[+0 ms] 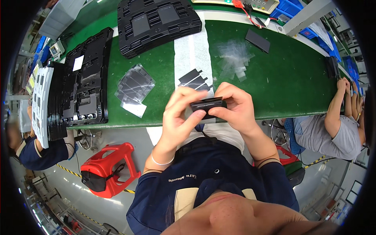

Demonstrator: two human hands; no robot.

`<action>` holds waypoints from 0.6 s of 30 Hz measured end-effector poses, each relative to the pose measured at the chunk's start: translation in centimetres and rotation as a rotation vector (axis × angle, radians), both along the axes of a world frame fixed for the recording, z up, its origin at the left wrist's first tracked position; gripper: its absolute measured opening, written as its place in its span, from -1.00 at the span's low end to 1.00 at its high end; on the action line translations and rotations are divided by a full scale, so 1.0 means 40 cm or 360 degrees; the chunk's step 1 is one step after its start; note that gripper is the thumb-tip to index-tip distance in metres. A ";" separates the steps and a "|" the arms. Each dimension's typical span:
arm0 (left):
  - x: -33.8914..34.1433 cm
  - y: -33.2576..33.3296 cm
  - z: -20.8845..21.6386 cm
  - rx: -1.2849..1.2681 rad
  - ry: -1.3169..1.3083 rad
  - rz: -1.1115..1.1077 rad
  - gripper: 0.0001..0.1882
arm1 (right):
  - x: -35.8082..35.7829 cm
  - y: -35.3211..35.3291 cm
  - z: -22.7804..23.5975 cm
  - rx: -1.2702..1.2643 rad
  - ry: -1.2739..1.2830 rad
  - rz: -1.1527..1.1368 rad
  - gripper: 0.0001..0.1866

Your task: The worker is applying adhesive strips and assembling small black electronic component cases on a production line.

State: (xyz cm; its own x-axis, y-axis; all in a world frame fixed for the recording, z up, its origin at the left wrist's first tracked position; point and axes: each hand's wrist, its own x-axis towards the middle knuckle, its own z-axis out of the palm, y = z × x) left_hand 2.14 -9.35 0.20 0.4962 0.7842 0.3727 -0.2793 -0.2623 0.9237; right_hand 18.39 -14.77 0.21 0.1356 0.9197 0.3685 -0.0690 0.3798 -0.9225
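Note:
Both my hands hold a small black rectangular piece [207, 103] with a glossy face, just over the table's near edge. My left hand [176, 111] grips its left end with thumb and fingers. The right end is pinched by my right hand [239, 107]. Just beyond my fingers, several flat black strips with small tabs [194, 80] lie fanned on a white cloth strip [192, 51]. To the left lies a spread of clear film sleeves with dark parts [135, 86]. A loose pile of clear film pieces [235, 58] sits at the right.
Stacked black trays stand at the back [158, 23] and at the left [88, 78]. A dark flat block [257, 40] lies on the green table [290, 78] at the far right, near a device with red leads [254, 4]. Other people sit at both sides. A red stool [111, 170] stands below left.

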 end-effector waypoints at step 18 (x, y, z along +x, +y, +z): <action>0.014 -0.028 -0.008 0.0523 0.0172 0.0360 -0.65 | -0.018 -0.012 0.036 0.0364 -0.0534 -0.0546 -0.77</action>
